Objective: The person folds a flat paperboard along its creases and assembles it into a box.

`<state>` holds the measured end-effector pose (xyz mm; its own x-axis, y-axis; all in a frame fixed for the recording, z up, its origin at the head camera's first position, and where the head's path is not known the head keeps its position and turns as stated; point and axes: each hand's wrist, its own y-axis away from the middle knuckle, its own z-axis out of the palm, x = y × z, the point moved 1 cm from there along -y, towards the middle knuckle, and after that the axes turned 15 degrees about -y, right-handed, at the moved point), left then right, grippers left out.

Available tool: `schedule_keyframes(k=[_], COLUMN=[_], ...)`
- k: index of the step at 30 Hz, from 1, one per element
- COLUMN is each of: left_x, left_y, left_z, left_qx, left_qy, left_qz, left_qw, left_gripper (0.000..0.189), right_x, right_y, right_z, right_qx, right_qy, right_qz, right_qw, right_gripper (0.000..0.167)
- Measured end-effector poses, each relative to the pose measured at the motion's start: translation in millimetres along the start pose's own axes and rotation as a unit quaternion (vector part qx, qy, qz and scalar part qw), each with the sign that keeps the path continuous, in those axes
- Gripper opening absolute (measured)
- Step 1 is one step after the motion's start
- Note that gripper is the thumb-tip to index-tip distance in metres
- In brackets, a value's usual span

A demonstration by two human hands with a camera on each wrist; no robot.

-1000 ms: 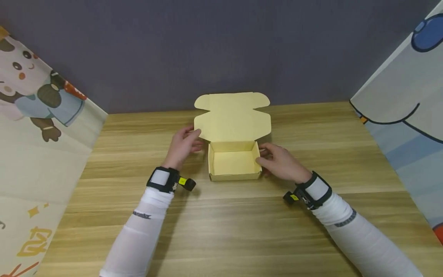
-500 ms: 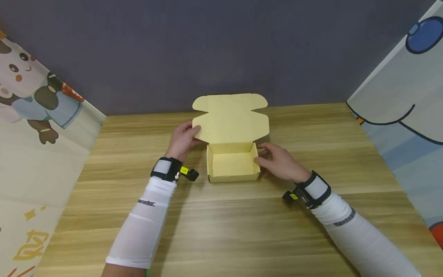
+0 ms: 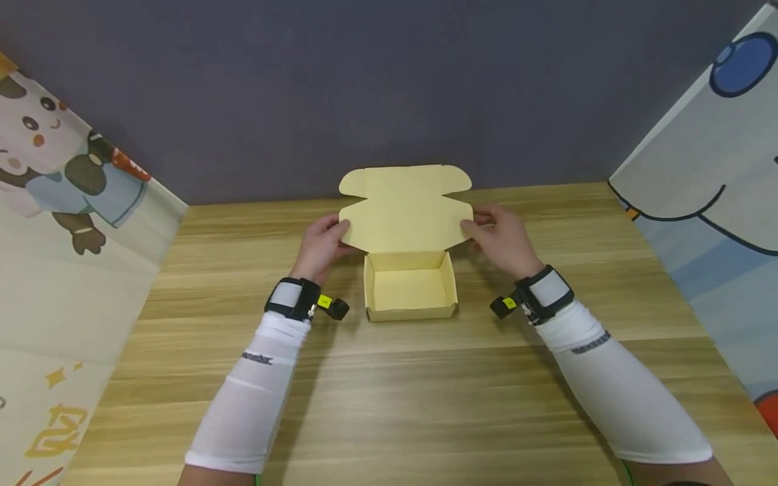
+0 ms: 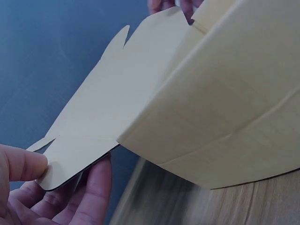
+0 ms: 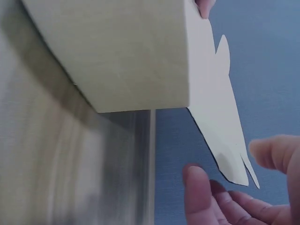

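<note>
A small pale-yellow cardboard mailer box point(image 3: 411, 314) stands on the table with its lid point(image 3: 406, 216) raised and tilted back. My left hand point(image 3: 317, 248) pinches the lid's left side flap point(image 4: 70, 161), thumb on the inner face and fingers behind it. At the other side, my right hand point(image 3: 506, 244) is around the lid's right side flap point(image 5: 230, 164). In the right wrist view its thumb point(image 5: 272, 152) stands a little apart from that flap, and the fingers lie spread below its tip. The box's inside shows nothing but bare card.
The wood-grain table point(image 3: 401, 405) extends on all sides of the box. A dark wall point(image 3: 389, 88) rises right behind the lid, and printed panels point(image 3: 55, 283) flank the table. A small camera point(image 3: 503, 307) juts inward from each wrist strap.
My right hand has left the box's right wall and moved up and back to the lid's right flap. My left hand has closed in from beside the lid and taken hold of the left flap.
</note>
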<state>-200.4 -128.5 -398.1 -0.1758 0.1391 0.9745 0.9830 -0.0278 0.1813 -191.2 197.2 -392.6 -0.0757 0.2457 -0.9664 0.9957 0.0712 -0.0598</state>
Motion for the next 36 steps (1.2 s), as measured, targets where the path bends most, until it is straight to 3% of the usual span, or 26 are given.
schedule_keyframes(k=[7,11,16,23,30,36], left_x=[7.8,11.6,15.7,24.0,30.5,29.3], left_y=[9.9,15.8,23.0,32.5,42.1,45.3], left_z=[4.4,4.4,5.0,10.7,18.3,23.3], left_qx=[0.043,0.071,0.080,0.092,0.124,0.140], left_qy=[-0.078,-0.141,-0.194,-0.230,-0.281,-0.281], left_qz=[0.033,0.055,0.090,0.144,0.186,0.206], left_qw=[0.9955,0.9859,0.9736,0.9581,0.9333,0.9268], left_gripper=[0.033,0.030,0.028,0.027,0.030,0.029], right_x=[-9,-14,-21,-30,-39,-40], right_y=[-5.4,-3.6,-1.2,2.6,7.0,11.0], right_z=[5,8,12,18,25,29], right_qx=[0.015,0.013,0.008,-0.001,0.011,0.024], right_qy=[0.008,0.008,0.019,0.025,0.034,0.055], right_qz=[-0.036,-0.040,-0.050,-0.080,-0.112,-0.141], right_qw=[0.9992,0.9991,0.9985,0.9965,0.9931,0.9882], right_gripper=[0.028,0.030,0.035,0.032,0.032,0.033])
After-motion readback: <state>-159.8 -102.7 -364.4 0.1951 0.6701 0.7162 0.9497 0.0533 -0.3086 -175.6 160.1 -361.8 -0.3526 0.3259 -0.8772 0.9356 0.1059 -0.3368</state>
